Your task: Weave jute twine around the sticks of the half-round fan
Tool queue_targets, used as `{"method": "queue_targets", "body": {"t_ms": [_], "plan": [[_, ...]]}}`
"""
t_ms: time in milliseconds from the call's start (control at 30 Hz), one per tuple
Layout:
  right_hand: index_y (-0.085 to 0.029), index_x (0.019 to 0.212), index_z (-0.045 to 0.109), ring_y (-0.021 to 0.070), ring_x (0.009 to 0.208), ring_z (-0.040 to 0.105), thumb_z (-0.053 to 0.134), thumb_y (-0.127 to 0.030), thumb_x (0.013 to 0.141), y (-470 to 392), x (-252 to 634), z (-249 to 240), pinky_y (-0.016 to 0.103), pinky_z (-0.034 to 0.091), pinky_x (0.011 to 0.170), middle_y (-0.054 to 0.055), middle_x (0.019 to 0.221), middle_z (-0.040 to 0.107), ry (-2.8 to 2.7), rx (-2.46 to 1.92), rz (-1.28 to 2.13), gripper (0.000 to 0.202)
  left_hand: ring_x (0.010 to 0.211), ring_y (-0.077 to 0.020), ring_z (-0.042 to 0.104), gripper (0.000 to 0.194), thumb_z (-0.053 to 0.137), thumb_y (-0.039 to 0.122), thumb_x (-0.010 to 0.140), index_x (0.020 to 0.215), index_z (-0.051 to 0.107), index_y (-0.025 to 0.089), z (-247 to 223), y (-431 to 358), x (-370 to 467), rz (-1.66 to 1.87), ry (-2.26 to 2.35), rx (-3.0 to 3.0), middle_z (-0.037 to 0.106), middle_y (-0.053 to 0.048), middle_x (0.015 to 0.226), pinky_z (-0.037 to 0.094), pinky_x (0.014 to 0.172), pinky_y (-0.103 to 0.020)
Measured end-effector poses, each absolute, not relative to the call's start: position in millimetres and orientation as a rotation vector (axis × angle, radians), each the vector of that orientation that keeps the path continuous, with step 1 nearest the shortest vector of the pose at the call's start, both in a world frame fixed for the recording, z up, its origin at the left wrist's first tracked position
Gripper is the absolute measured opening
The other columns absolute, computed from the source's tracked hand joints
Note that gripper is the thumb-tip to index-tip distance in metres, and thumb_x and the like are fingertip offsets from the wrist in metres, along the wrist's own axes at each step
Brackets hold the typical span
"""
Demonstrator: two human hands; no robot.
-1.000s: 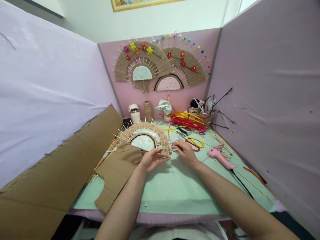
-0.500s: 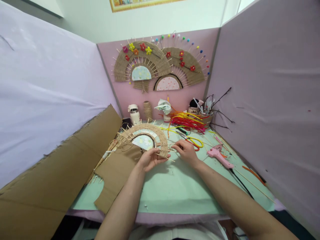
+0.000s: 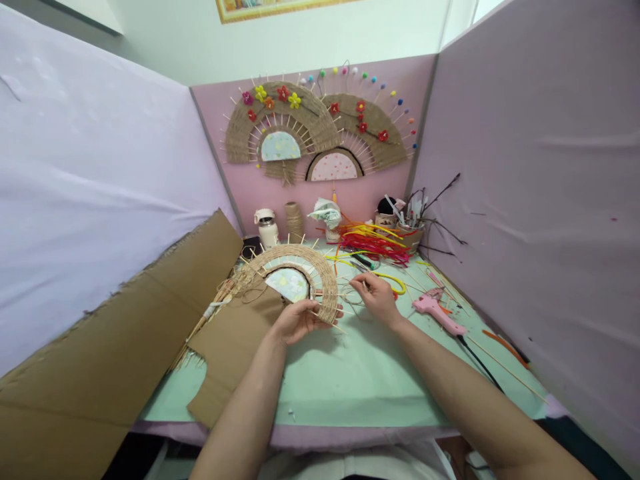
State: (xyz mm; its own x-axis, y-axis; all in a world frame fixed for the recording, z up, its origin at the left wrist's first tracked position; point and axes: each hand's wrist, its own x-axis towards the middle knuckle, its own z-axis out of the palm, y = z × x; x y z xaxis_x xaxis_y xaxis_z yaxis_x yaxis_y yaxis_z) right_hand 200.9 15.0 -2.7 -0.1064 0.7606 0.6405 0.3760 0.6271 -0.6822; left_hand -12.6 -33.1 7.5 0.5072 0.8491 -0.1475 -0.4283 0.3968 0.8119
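A half-round fan (image 3: 327,283) woven from twine over thin sticks is tilted above the table, with a pale floral half-disc (image 3: 289,285) at its centre. My left hand (image 3: 301,321) grips its lower right end, thumb in front and fingers behind. To the right of the fan, my right hand (image 3: 375,297) is closed in a pinch on twine (image 3: 353,300), which loops loosely between the hand and the fan's edge sticks. The fingertips are apart from the fan.
Cardboard (image 3: 227,340) lies at the left by a tall cardboard sheet (image 3: 120,320). Scissors (image 3: 397,283) and a pink glue gun (image 3: 440,315) are on the right. Behind are pipe cleaners (image 3: 375,243), a twine spool (image 3: 295,222) and a white bottle (image 3: 267,229).
My right hand has moved a little right, away from the fan, and now covers more of the scissors. The fan has shifted slightly, still in my left hand.
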Motion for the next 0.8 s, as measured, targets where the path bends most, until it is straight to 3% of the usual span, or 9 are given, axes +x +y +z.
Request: {"method": "queue_targets", "body": {"t_ms": [200, 433, 800], "plan": [[-0.018, 0.073, 0.063, 0.0147, 0.06, 0.051, 0.05, -0.042, 0.087, 9.0, 192.0, -8.5, 0.026, 0.038, 0.057, 0.003, 0.067, 0.062, -1.837, -0.914, 0.602, 0.031, 0.102, -0.0304, 0.064, 0.033, 0.049, 0.009, 0.074, 0.104, 0.064, 0.006, 8.8, -35.4, -5.9, 0.906, 0.526, 0.813, 0.071, -0.017, 0.097, 0.044, 0.093, -0.044], [-0.017, 0.077, 0.064, 0.0155, 0.062, 0.052, 0.05, -0.043, 0.087, 10.1, 194.0, -6.6, 0.027, 0.039, 0.057, 0.004, 0.069, 0.064, -1.782, -0.941, 0.561, 0.031, 0.103, -0.0307, 0.063, 0.032, 0.049, 0.008, 0.072, 0.101, 0.063, 0.007, 5.6, -32.3, -7.7, 0.94, 0.491, 0.713, 0.069, -0.017, 0.103, 0.045, 0.093, -0.045], [-0.019, 0.08, 0.065, 0.0179, 0.071, 0.059, 0.049, -0.033, 0.087, 13.8, 196.3, -4.1, 0.029, 0.044, 0.066, 0.005, 0.079, 0.067, -1.787, -0.87, 0.546, 0.022, 0.096, -0.028, 0.067, 0.044, 0.048, 0.007, 0.071, 0.114, 0.056, 0.012, 6.9, -35.1, -12.1, 0.878, 0.473, 0.694, 0.069, -0.015, 0.106, 0.05, 0.084, -0.041]]}}
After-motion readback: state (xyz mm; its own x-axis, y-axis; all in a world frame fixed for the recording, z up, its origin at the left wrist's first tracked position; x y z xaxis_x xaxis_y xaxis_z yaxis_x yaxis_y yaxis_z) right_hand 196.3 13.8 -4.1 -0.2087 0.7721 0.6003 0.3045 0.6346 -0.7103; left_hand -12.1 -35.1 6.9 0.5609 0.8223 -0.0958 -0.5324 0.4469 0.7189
